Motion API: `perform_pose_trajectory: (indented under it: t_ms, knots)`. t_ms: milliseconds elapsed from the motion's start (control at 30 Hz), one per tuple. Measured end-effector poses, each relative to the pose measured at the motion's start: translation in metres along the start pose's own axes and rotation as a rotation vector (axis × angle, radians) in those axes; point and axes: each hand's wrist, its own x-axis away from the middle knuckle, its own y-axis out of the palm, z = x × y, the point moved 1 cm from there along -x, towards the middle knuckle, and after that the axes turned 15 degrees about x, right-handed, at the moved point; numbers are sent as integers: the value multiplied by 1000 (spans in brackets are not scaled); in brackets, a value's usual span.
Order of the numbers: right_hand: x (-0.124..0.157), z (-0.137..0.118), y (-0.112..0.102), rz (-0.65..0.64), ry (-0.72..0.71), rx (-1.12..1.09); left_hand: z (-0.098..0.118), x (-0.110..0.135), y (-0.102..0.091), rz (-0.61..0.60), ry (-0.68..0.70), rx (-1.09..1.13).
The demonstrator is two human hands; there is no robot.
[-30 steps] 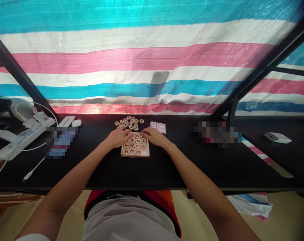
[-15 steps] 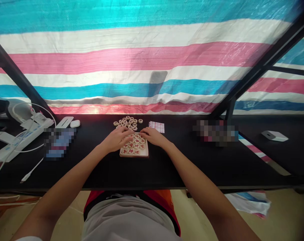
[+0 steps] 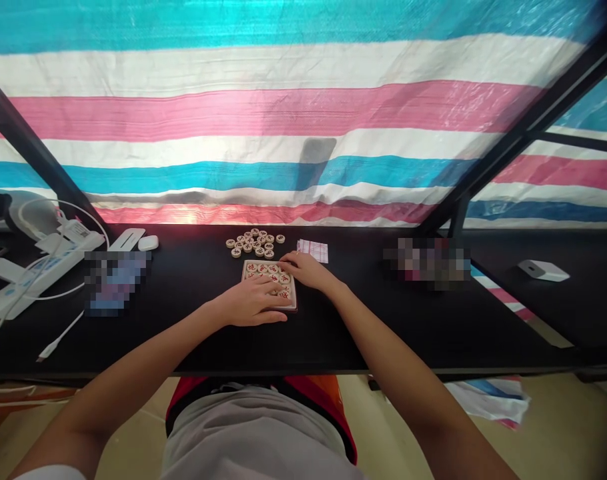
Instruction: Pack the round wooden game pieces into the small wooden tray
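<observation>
A shallow white box [image 3: 294, 305] holds round Chinese chess pieces [image 3: 273, 269] marked with red characters. My left hand [image 3: 253, 300] lies over the box's lower left part, fingers stretched across the pieces and thumb along the near edge; it hides several of them. At the box's upper right corner rests my right hand [image 3: 303, 268], its fingers extended and holding nothing that I can see. Just beyond the box lies a loose group of chess pieces with dark characters [image 3: 259, 251].
A folded paper with a red grid [image 3: 313, 251] lies behind my right hand. On the left are a white power strip [image 3: 48, 273], cables and a white earbud case [image 3: 148, 243]. A white charger [image 3: 543, 270] sits far right. Two blurred items are on the black table [image 3: 363, 320].
My left hand has moved from the box's far left corner toward me, now over its near part. The upper rows of pieces are uncovered. My right hand stays at the corner.
</observation>
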Motion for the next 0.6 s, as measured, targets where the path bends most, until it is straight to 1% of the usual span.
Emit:
perform_pose_trajectory:
  t_ms: [133,267,600]
  knots:
    - [0,0,0,-2,-9,13,3,-1,3,1,15,5]
    - [-1,2,2,1,-6,13,2,-1,6,-9,41,2]
    - [-1,3,4,7,-16,9,-4,-2,4,10,-13,35]
